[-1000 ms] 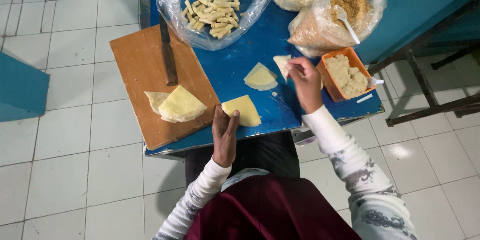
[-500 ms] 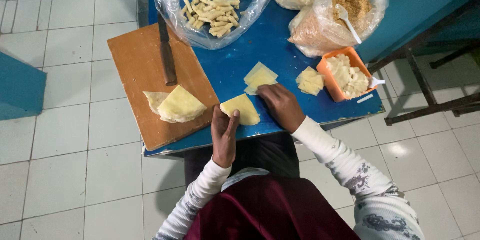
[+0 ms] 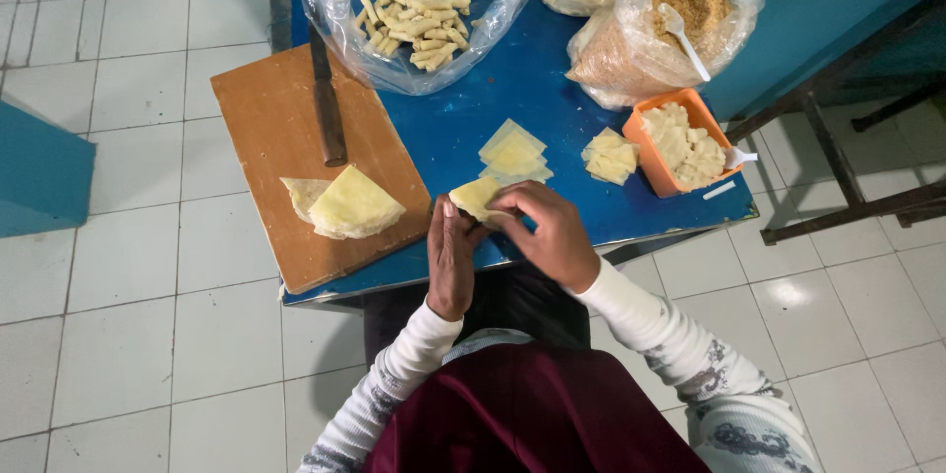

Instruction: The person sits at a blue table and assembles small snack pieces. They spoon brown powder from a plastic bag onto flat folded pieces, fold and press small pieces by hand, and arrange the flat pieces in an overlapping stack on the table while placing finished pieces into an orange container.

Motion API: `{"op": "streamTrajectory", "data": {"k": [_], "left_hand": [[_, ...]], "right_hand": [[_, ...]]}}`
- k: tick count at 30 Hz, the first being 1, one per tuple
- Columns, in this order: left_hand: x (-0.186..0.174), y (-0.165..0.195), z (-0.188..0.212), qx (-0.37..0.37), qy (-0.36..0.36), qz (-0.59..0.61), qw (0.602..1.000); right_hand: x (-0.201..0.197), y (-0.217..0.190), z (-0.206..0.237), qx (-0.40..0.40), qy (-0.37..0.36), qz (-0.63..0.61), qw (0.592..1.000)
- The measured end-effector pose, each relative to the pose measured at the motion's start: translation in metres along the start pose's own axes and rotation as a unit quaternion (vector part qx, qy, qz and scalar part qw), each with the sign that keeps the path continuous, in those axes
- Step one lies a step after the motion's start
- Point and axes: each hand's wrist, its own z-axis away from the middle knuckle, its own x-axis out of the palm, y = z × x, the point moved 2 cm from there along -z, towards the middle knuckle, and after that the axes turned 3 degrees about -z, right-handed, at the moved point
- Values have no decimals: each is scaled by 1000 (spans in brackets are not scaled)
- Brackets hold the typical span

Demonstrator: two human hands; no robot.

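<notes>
Two hands (image 3: 503, 241) pinch pale wrapper (image 3: 475, 197).

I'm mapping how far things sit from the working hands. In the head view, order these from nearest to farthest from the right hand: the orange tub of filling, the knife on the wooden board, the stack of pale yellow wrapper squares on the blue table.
From the right hand:
1. Stack of pale yellow wrapper squares, just beyond it on the blue table.
2. Orange plastic tub of filling, to its right.
3. Dark-handled knife, far left on the brown wooden board.

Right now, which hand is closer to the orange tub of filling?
Right. The right hand is on the pastry sheet, on the side towards the orange tub. The left hand holds the sheet's other side, farther from the tub.
</notes>
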Motion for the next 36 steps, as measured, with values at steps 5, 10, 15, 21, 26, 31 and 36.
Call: {"op": "streamTrajectory", "data": {"k": [5,10,15,21,26,31,36], "left_hand": [[-2,-6,0,1,20,-156,988],[-1,-9,-7,25,14,-119,992],[-1,-10,-2,24,12,-120,992],[4,-5,-5,48,29,-232,971],[4,-5,-3,37,18,-215,976],[2,-7,-1,28,-6,-138,990],[-3,-10,1,26,-4,-136,990]], "right_hand": [[-5,41,9,170,-52,-182,967],[-4,71,15,305,-34,-473,826],[-2,76,18,282,-54,-486,825],[-5,57,14,273,-83,-410,866],[-5,46,13,233,-60,-368,898],[-5,39,13,243,-44,-391,887],[1,28,17,197,-14,-208,958]]}}
